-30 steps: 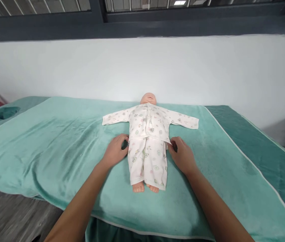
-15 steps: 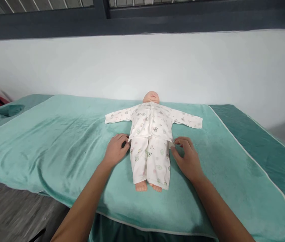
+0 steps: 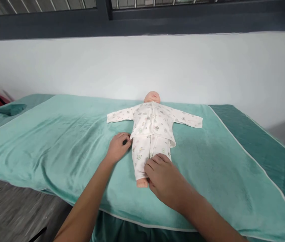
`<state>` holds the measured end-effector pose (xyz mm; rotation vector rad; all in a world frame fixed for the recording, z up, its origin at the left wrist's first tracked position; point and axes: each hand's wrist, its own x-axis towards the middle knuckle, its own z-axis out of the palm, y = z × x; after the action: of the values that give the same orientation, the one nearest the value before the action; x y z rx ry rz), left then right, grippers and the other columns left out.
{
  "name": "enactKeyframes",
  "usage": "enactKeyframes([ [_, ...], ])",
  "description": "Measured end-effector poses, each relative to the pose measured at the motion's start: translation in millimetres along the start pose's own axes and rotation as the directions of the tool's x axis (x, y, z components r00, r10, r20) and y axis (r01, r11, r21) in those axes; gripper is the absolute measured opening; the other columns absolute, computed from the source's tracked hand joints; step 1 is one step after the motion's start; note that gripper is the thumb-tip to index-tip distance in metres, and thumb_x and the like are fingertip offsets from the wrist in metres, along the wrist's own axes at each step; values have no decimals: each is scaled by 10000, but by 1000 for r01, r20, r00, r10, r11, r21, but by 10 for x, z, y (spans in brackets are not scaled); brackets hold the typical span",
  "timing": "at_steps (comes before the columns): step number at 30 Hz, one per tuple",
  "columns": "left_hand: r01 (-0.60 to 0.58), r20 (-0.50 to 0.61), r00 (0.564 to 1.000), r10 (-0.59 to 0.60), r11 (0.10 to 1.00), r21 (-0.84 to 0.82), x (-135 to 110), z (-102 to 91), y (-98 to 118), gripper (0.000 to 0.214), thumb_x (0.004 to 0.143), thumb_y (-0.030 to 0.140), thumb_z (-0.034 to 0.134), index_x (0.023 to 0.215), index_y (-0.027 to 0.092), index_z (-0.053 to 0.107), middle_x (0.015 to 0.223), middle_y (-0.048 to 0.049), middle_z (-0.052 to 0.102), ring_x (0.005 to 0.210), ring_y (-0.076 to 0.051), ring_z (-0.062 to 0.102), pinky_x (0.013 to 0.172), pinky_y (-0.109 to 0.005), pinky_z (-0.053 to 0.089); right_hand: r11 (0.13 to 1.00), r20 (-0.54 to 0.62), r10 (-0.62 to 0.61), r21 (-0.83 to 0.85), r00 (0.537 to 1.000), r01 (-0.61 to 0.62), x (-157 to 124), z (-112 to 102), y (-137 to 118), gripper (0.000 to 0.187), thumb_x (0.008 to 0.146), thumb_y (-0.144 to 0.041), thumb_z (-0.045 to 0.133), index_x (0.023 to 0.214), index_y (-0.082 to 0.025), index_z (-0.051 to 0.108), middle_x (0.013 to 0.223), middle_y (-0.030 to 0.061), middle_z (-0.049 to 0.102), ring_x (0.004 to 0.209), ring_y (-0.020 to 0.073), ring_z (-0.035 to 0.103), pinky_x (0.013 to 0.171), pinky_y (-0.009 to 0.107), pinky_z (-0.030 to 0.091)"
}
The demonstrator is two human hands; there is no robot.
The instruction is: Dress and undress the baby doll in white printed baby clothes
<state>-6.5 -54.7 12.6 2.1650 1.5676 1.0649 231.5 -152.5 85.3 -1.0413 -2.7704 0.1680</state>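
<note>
Beneath your hands is a wide, flat bed [image 3: 253, 137] covered in dark teal plush fabric [image 3: 278, 161]. Over it spreads a light teal, white-edged plush blanket [image 3: 220, 151], wrinkled left of your left hand [image 3: 119, 147]. Just right of that hand, partly under your right hand [image 3: 164, 178], a baby doll in white printed cotton clothes [image 3: 144, 117] lies face up.

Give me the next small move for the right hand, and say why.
Probably smooth the white printed cloth trousers of the peach-coloured baby doll downward with the bare right hand: it lies over one lower trouser leg, while the bare left hand is beside the hem of the white printed long-sleeved shirt. Any grip there is unclear.
</note>
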Motion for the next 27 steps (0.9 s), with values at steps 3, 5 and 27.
enactKeyframes([
  [3,3,1,1000,-3,1000,-9,6,-5,-6,202,900,310,514,720,226,546,999,-32,723,956,-225,615,901,-395,450,999,-51,44,-13,998,-45,41,86,-60,159,866,-77,522,763,-197,536,854,41,613,824,206,501,879,414,408],
  [5,1,5,1000,-1,1000,-16,9,-11,-2,211,911,318,504,727,227,553,996,-32,724,950,-224,616,900,-394,450,996,-115,68,64,991,-61,42,108,-127,162,876,-85,531,763,-199,518,832,23,601,814,194,498,870,396,402],
  [27,63,23,998,-62,995,-82,25,-31,-15,277,930,424,509,750,236,604,1000,-25,736,949,-218,638,897,-378,467,946,-227,70,325,971,8,-158,261,-210,162,1017,-165,435,939,-196,574,966,54,591,880,201,501,771,358,422],
])
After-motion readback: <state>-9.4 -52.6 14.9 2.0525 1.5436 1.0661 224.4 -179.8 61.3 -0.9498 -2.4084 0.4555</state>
